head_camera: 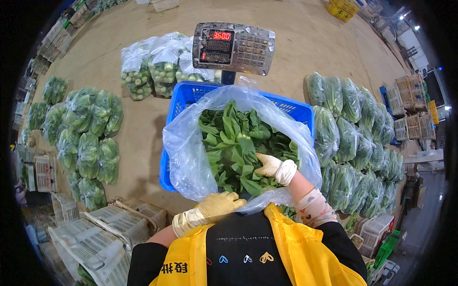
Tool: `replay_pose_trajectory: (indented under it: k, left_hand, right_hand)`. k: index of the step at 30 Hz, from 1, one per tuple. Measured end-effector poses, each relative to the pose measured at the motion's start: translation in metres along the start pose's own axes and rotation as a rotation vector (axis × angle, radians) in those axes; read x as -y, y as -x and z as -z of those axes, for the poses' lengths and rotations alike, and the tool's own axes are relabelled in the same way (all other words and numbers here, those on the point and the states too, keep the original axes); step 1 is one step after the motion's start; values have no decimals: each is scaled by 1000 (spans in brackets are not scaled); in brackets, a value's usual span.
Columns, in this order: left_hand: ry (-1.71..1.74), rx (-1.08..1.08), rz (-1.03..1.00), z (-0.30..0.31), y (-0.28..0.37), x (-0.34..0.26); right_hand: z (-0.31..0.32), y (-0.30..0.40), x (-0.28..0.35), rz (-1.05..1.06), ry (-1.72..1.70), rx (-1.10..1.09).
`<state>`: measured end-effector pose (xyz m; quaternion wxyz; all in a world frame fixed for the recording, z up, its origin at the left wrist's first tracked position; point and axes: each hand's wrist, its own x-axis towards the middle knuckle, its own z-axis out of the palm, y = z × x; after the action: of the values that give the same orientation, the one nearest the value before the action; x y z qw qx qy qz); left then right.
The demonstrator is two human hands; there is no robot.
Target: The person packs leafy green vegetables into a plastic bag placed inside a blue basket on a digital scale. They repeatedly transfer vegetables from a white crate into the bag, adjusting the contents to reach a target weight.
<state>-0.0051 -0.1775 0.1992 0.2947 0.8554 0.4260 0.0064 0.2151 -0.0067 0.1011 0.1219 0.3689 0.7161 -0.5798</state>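
Note:
A clear plastic bag (186, 157) lines a blue plastic crate (165, 168) in front of me, its mouth spread wide. Leafy greens (232, 153) fill the bag. My left hand (220, 206), in a pale rubber glove, grips the bag's near rim close to my body. Inside the bag's mouth, my right hand (270, 166) rests against the greens at their right side. Leaves partly hide its gloved fingers, so I cannot tell whether it grips any. Behind the crate stands a weighing scale's display and keypad (234, 48), its red digits lit.
Bagged vegetables (87, 132) lie on the floor at left, and more bagged greens (352, 143) at right. Bags of pale-stemmed vegetables (154, 68) stand behind the crate. White plastic crates (96, 236) sit close by my left side. A yellow crate (342, 10) is far off.

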Motion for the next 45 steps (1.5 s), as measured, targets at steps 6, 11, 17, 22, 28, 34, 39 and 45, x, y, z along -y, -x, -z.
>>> replay_pose_trajectory:
  k: [6,11,17,22,28,34,39,45]
  left_hand:
    - [3,12,-56,-4,-5,3]
    - [22,-60,-19,-8,-1,5]
    - [20,-244,-137,-18,-4,11]
    - [-29,-232,-126,-20,-3,8]
    - [524,3,-63,-1,-9,24]
    - [734,-345,239,16,-39,29]
    - [333,229,573,-18,-77,28]
    - [429,216,591,-33,-98,24]
  right_hand:
    - [-11,-27,-57,-115,161,6]
    - [12,28,72,196,396,-605]
    - [-46,19,74,657,726,-51]
    - [-47,11,36,628,834,-202]
    - [-60,52,34,673,668,-555]
    - [-61,77,4,417,623,-831]
    - [-65,79,-8,460,648,-822]
    - [-69,88,-16,424,591,-835]
